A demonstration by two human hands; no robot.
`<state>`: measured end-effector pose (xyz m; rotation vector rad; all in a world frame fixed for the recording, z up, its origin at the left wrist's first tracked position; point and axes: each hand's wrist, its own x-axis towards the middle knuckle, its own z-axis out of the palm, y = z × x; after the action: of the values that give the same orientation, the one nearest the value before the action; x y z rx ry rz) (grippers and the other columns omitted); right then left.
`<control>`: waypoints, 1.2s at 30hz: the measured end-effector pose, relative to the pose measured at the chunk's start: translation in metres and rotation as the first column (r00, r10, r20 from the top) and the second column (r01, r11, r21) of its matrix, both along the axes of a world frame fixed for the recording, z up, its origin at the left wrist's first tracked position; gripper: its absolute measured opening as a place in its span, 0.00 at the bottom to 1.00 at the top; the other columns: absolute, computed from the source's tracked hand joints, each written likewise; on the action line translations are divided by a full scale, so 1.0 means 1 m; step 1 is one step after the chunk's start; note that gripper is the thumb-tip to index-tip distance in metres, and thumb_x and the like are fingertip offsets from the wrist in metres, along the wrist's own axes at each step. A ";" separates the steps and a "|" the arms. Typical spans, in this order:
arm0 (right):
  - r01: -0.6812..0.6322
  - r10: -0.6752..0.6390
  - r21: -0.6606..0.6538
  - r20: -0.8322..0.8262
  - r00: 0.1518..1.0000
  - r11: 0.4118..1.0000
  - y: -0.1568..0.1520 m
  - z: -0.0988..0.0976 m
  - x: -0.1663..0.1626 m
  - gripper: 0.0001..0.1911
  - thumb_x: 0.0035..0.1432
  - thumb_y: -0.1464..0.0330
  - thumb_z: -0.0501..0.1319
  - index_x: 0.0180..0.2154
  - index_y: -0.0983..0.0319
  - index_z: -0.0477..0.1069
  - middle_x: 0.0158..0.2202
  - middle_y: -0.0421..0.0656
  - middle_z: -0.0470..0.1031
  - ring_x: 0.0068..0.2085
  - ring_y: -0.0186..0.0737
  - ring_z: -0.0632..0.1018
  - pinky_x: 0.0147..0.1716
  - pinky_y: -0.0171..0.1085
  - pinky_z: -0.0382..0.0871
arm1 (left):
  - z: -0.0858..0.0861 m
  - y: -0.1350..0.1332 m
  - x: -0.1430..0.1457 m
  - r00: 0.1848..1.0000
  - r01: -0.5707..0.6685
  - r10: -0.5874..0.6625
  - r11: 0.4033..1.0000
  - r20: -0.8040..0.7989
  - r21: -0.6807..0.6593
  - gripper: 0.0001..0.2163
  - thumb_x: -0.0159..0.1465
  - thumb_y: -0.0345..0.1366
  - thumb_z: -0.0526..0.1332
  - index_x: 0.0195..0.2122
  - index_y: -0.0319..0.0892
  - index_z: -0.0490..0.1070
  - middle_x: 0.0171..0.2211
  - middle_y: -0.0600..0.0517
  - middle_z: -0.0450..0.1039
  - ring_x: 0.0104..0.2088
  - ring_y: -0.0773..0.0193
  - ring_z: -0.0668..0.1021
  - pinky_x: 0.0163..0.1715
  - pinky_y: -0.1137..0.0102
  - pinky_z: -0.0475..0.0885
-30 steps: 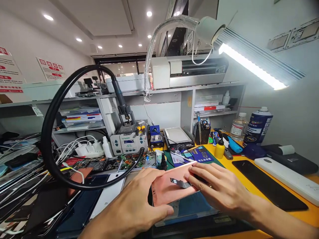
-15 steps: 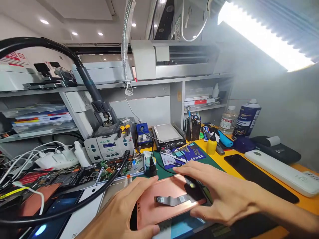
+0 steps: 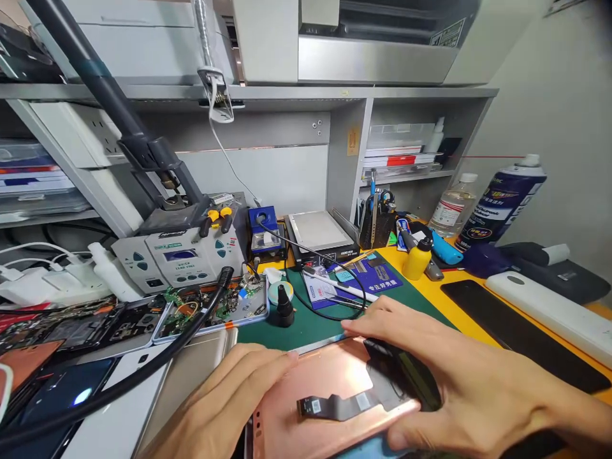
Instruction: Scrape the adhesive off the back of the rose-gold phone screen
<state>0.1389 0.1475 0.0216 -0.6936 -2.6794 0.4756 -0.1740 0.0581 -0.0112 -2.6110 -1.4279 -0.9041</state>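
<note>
We hold the copper-backed display panel [image 3: 325,382] at the near edge of the bench, just in front of the green mat [image 3: 310,322]. Its back is turned up and its flex cable [image 3: 335,406] lies loose across it. Our left hand [image 3: 224,408] is partly closed, with the thumb laid along the panel's left edge; the other fingers are out of sight. Our right hand [image 3: 459,389] is spread over the right end, fingertips reaching the far edge and thumb at the near corner, so it pinches the panel between them.

We judge that the grip belongs on the edges only, since pressure on the thin middle could bend the panel. The cable's connector end should lie clear of our fingers, flat and uncreased. The black hot-air hose [image 3: 157,357] runs close by on the left, so we give it room.
</note>
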 end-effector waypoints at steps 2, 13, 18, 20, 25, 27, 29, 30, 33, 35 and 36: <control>-0.016 0.016 -0.029 -0.029 0.999 0.999 0.002 0.002 -0.004 0.42 0.49 0.59 0.76 0.63 0.56 0.64 0.57 0.51 0.76 0.58 0.59 0.75 0.60 0.51 0.70 | 0.000 0.000 0.000 1.000 -0.013 0.013 1.000 -0.019 -0.006 0.34 0.56 0.52 0.68 0.62 0.57 0.57 0.53 0.59 0.75 0.55 0.63 0.76 0.62 0.77 0.62; -0.114 0.084 -0.204 -0.148 0.985 0.972 0.011 -0.001 -0.013 0.32 0.49 0.65 0.77 0.55 0.55 0.72 0.53 0.45 0.76 0.54 0.48 0.75 0.60 0.46 0.65 | 0.010 -0.002 0.001 0.996 -0.089 0.089 0.996 -0.023 -0.029 0.31 0.56 0.50 0.69 0.59 0.60 0.60 0.54 0.62 0.75 0.56 0.61 0.75 0.61 0.73 0.64; -0.104 0.079 -0.221 -0.121 0.990 0.970 0.009 0.000 -0.014 0.31 0.48 0.66 0.77 0.53 0.57 0.72 0.53 0.45 0.75 0.53 0.47 0.74 0.57 0.44 0.66 | 0.009 -0.001 0.002 0.999 -0.035 0.036 0.998 0.027 -0.046 0.27 0.60 0.49 0.66 0.58 0.57 0.61 0.52 0.60 0.76 0.56 0.60 0.74 0.64 0.70 0.56; -0.099 0.075 -0.220 -0.116 0.990 0.970 0.008 0.001 -0.016 0.31 0.48 0.68 0.77 0.53 0.57 0.72 0.53 0.46 0.75 0.53 0.47 0.74 0.55 0.43 0.67 | 0.007 -0.001 0.003 0.999 -0.017 0.019 0.998 0.041 -0.057 0.26 0.60 0.48 0.65 0.58 0.55 0.61 0.52 0.57 0.75 0.55 0.58 0.74 0.65 0.66 0.54; -0.115 0.093 -0.202 -0.115 0.989 0.973 0.009 0.002 -0.016 0.32 0.49 0.70 0.75 0.55 0.57 0.71 0.53 0.47 0.75 0.53 0.49 0.74 0.55 0.45 0.68 | 0.009 -0.001 0.004 0.998 -0.024 0.029 0.995 0.052 -0.100 0.28 0.59 0.46 0.67 0.59 0.56 0.60 0.53 0.57 0.75 0.55 0.58 0.73 0.67 0.64 0.54; -0.106 0.073 -0.210 -0.159 0.985 0.972 0.011 0.000 -0.014 0.31 0.49 0.69 0.75 0.55 0.57 0.71 0.53 0.47 0.75 0.53 0.50 0.74 0.55 0.46 0.69 | 0.013 0.001 0.003 0.995 -0.072 0.080 0.988 0.054 -0.139 0.28 0.58 0.44 0.68 0.59 0.59 0.60 0.54 0.60 0.74 0.57 0.60 0.73 0.64 0.67 0.62; -0.065 0.011 -0.252 -0.209 0.978 0.965 0.014 -0.001 -0.011 0.29 0.50 0.67 0.75 0.54 0.56 0.73 0.53 0.47 0.76 0.53 0.52 0.75 0.55 0.47 0.70 | 0.018 0.003 0.000 0.984 -0.140 0.160 0.967 0.078 -0.213 0.28 0.59 0.46 0.67 0.59 0.62 0.60 0.56 0.61 0.72 0.58 0.60 0.74 0.59 0.68 0.69; -0.037 -0.030 -0.284 -0.228 0.973 0.958 0.016 -0.001 -0.010 0.28 0.50 0.66 0.75 0.53 0.55 0.74 0.53 0.47 0.77 0.53 0.52 0.75 0.55 0.48 0.70 | 0.020 0.004 -0.002 0.973 -0.173 0.206 0.949 0.104 -0.264 0.28 0.59 0.48 0.67 0.60 0.64 0.60 0.57 0.61 0.71 0.58 0.60 0.74 0.58 0.67 0.71; 0.020 -0.149 -0.424 -0.274 0.950 0.905 0.022 0.000 -0.006 0.25 0.50 0.61 0.75 0.51 0.54 0.77 0.52 0.46 0.78 0.55 0.55 0.76 0.57 0.50 0.68 | 0.023 0.003 -0.007 0.917 -0.211 0.301 0.923 0.261 -0.323 0.29 0.62 0.50 0.65 0.63 0.61 0.59 0.61 0.58 0.69 0.59 0.58 0.75 0.59 0.64 0.72; -0.005 -0.211 -0.540 -0.337 0.918 0.842 0.025 0.002 -0.004 0.24 0.50 0.58 0.75 0.49 0.54 0.79 0.51 0.46 0.79 0.55 0.56 0.76 0.57 0.50 0.67 | 0.021 0.001 -0.008 0.895 -0.196 0.251 0.964 0.368 -0.179 0.23 0.64 0.43 0.63 0.61 0.55 0.63 0.60 0.56 0.70 0.59 0.59 0.74 0.60 0.67 0.70; -0.038 -0.235 -0.596 -0.375 0.897 0.802 0.027 0.002 -0.003 0.24 0.50 0.57 0.75 0.49 0.55 0.79 0.50 0.46 0.80 0.53 0.56 0.76 0.56 0.49 0.67 | 0.019 0.000 -0.007 0.903 -0.186 0.199 0.980 0.380 -0.072 0.20 0.65 0.38 0.62 0.58 0.53 0.67 0.58 0.56 0.72 0.59 0.61 0.73 0.61 0.68 0.68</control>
<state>0.1360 0.1744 0.0241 -0.7707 -2.0428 1.3062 -0.1807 0.0578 0.0079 -2.3424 -1.7605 -1.4351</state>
